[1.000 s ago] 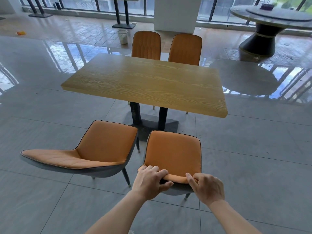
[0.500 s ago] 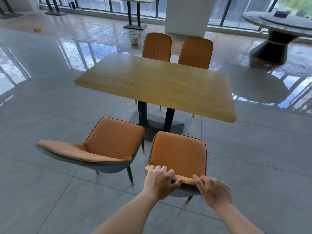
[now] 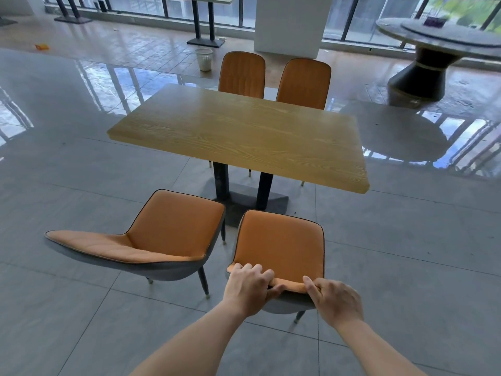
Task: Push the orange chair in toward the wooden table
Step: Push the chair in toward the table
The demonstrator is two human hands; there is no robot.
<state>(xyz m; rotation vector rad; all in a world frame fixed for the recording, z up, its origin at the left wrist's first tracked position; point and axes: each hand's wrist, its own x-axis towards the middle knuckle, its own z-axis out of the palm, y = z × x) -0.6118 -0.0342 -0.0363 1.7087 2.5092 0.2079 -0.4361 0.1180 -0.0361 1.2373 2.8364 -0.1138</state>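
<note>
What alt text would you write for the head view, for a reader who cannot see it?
Left hand and right hand grip the backrest top of an orange chair facing a wooden table, seat not yet under it. A second chair stands beside it, turned sideways.

The floor (image 3: 406,267) is of glossy grey tiles, brownish at the top of the frame. The table (image 3: 244,134) stands on it in the middle, on a black base (image 3: 245,203). Below it stand the left chair (image 3: 168,234) and the right chair (image 3: 280,245), and above it two far chairs (image 3: 241,74). A white bin (image 3: 204,58) stands at upper middle, a round table (image 3: 433,50) at upper right.
</note>
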